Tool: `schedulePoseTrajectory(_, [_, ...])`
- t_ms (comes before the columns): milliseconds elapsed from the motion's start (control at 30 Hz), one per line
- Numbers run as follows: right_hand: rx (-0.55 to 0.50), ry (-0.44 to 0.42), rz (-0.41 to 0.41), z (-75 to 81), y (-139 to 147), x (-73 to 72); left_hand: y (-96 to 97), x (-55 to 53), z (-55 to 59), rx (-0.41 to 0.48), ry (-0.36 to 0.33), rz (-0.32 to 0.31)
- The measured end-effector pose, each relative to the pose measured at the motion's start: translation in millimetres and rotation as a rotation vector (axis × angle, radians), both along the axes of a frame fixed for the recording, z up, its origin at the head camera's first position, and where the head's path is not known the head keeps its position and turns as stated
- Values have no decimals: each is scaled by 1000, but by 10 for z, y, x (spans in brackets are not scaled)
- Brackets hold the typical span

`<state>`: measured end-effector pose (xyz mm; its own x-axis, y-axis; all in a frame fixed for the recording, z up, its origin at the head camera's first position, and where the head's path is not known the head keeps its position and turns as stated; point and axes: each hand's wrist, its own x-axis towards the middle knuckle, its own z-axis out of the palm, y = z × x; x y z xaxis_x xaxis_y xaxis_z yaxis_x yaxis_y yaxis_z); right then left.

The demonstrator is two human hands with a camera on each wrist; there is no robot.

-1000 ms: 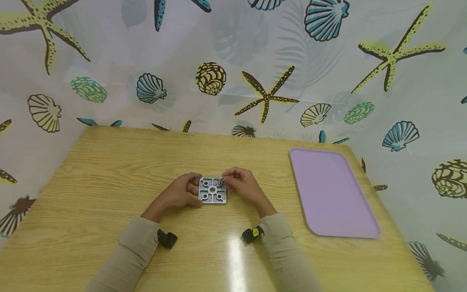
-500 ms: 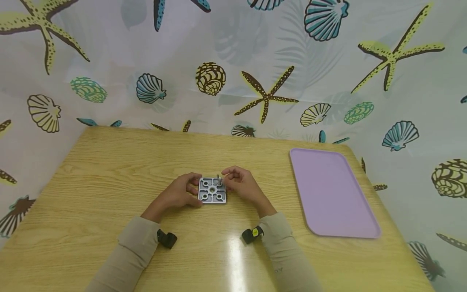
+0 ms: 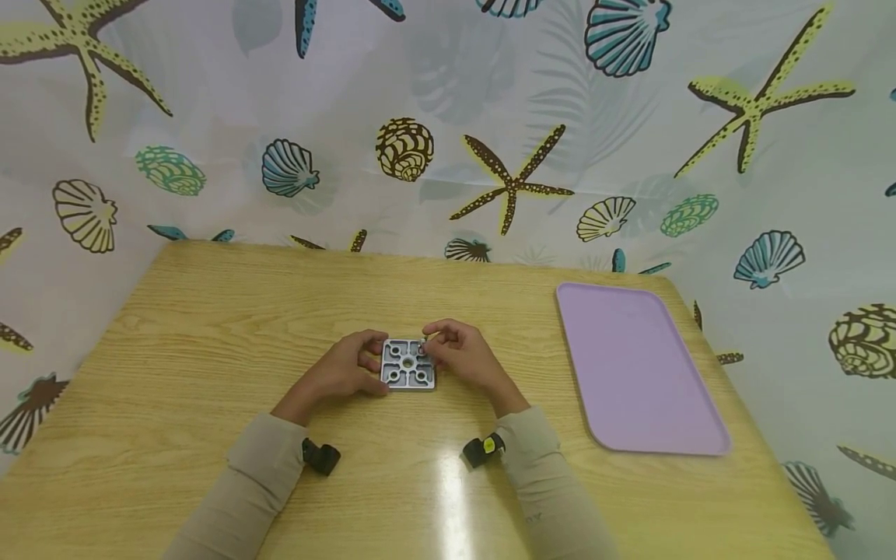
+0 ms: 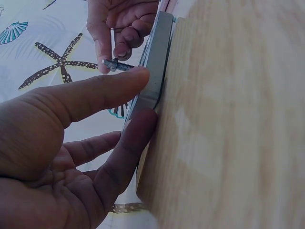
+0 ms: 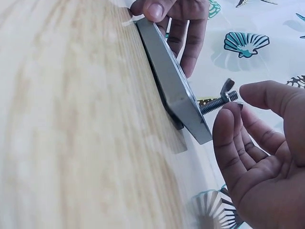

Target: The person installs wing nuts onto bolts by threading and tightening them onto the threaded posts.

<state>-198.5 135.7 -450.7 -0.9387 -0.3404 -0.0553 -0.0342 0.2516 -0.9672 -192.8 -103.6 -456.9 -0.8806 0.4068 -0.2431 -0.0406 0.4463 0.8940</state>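
Note:
A square grey metal plate [image 3: 401, 372] with ribs and round bosses faces up on the wooden table. My left hand [image 3: 346, 367] holds its left side, with the thumb at the near corner and fingers at the far corner. From the plate's far right corner a threaded bolt [image 5: 211, 106] stands out. A small wing nut [image 5: 227, 89] sits near the bolt's free end. My right hand [image 3: 463, 356] has the wing nut between thumb and index finger, the other fingers loosely bent. In the head view those fingertips partly cover the bolt.
A flat lilac tray [image 3: 644, 369] lies at the right of the wooden table [image 3: 231, 311]. A cloth [image 3: 336, 93] printed with shells and starfish hangs behind and along the sides. Each wrist wears a small black camera [image 3: 322, 459].
My right fingertips shift slightly at the wing nut, and its wing stands at a different angle than half a second ago. The left hand and plate stay in place.

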Motion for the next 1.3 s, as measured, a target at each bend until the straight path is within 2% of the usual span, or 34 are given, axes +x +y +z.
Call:
schedulePoseTrajectory(267, [-18, -17, -39, -8, 11, -20, -4, -13, -7, -5, -3, 1])
schedulePoseTrajectory(1067, [-28, -9, 23, -27, -3, -13, -3, 3, 8, 8, -16, 4])
schedulePoseTrajectory(1300, [-11, -2, -7, -7, -2, -7, -9, -8, -12, 9, -10, 1])
